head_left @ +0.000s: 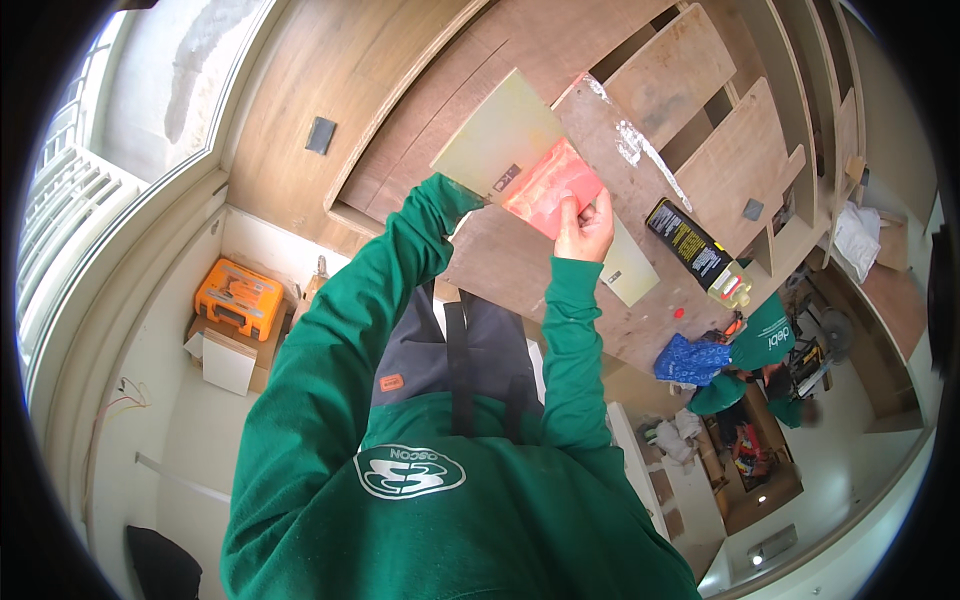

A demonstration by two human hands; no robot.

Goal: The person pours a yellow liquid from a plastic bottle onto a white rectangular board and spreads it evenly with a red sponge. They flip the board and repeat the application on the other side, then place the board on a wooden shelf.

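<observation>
A long pale greenish panel is tilted above the wooden worktop, with a small dark mark near its middle. Over its middle lies a bright pink-red, creased sheet, perhaps cloth or film; its material is unclear. My right hand is closed on the sheet's near right corner, its thumb on top and fingers curled at the side. My left forearm, in a green sleeve, reaches the panel's left edge. The left hand itself is hidden there by the sleeve and panel.
On the brown worktop lies a black and yellow bottle, right of the panel. White smears and loose boards are beyond. An orange case sits at left. At right, a person in green bends near a blue bag.
</observation>
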